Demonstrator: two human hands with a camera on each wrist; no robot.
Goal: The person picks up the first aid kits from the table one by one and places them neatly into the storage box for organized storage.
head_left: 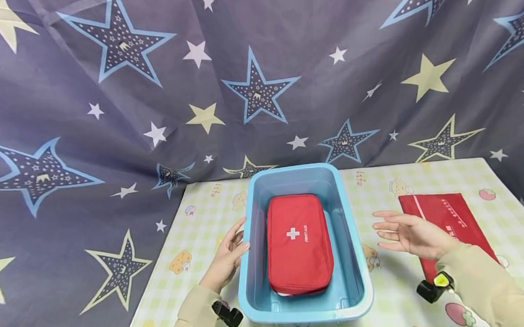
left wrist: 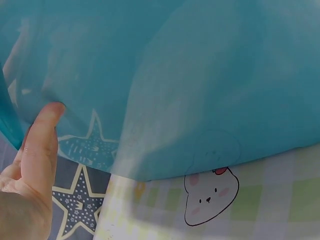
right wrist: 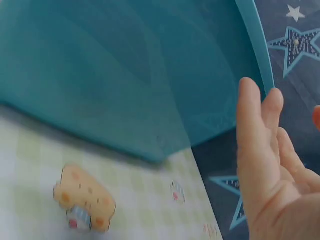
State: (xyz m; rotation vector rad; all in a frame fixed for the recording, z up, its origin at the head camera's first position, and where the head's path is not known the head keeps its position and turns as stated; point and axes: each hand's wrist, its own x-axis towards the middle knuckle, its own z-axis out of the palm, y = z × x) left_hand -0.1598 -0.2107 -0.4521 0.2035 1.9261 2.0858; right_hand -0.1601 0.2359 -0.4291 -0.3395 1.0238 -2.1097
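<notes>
A blue plastic bin (head_left: 362, 258) stands on the table with a red first aid pouch (head_left: 300, 247) lying flat inside. The left hand (head_left: 226, 257) is at the bin's left side, its fingers touching the wall near the rim; in the left wrist view a fingertip of the hand (left wrist: 37, 160) meets the blue wall (left wrist: 200, 90). To the right of the bin, apart from it, the right hand (head_left: 413, 234) is held in the air with extended fingers and holds nothing. The right wrist view has that hand (right wrist: 272, 160) beside the bin's wall (right wrist: 125, 75).
A flat red packet (head_left: 453, 216) lies on the table right of the bin, partly behind the right hand and forearm. A checked cloth (head_left: 161, 292) covers the table. Behind it hangs a dark curtain (head_left: 281, 45) with stars.
</notes>
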